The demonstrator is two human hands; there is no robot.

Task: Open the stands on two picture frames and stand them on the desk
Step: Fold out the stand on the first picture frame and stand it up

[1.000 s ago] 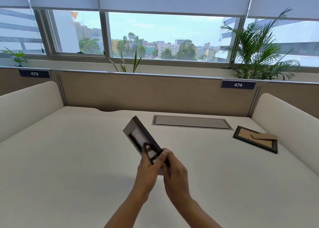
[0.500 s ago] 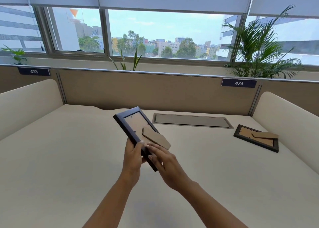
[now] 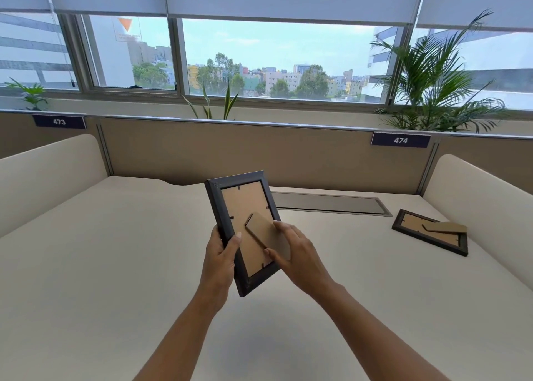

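I hold a dark picture frame (image 3: 220,204) above the middle of the desk, its brown cardboard back turned to me. My left hand (image 3: 220,261) grips the frame's left edge, thumb on the back. My right hand (image 3: 300,253) pinches the cardboard stand (image 3: 264,230), which is lifted a little off the back. A second dark picture frame (image 3: 415,235) lies face down at the desk's right side, its stand (image 3: 447,227) partly raised.
The cream desk (image 3: 115,265) has padded side dividers at left (image 3: 49,173) and right (image 3: 476,196) and a tan partition behind. A grey cable hatch (image 3: 328,203) is set into the desk at the back. Plants stand along the window ledge.
The frame was turned from edge-on to show its back, then rotated more upright. My right hand moved from the lower edge onto the stand.
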